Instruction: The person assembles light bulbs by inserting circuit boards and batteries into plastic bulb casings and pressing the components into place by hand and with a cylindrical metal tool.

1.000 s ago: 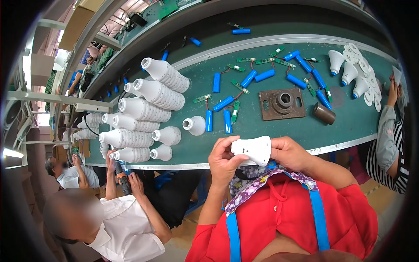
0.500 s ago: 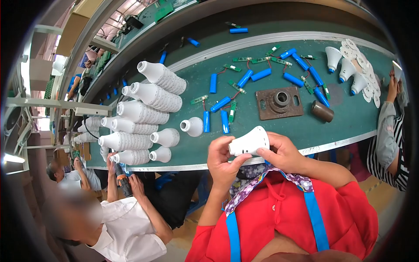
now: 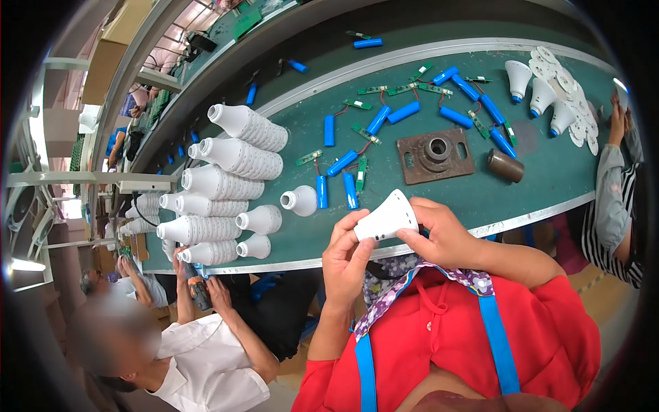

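Note:
A white cone-shaped housing (image 3: 388, 218) is held between both hands just in front of the table edge, its wide end up to the right. My left hand (image 3: 347, 254) grips the narrow end between thumb and fingers. The wide rim is in the grasp of my right hand (image 3: 439, 233), thumb on its lower side. Beyond them lie a brown metal fixture (image 3: 435, 156), a brown cylinder (image 3: 506, 166) and a single white housing (image 3: 300, 200). Several blue batteries (image 3: 379, 119) wired to green circuit boards (image 3: 362, 174) are spread behind.
Nested stacks of white housings (image 3: 233, 159) fill the table's left part. White discs (image 3: 564, 89) and several blue-tipped housings (image 3: 543, 96) lie at the right. A co-worker at left holds a power drill (image 3: 198, 291); another person's arm (image 3: 613, 185) is at the right edge.
The housing has been turned so its wide end points more upward, and it has moved slightly left. My right hand has shifted its grip on the rim. The camera view has shifted slightly.

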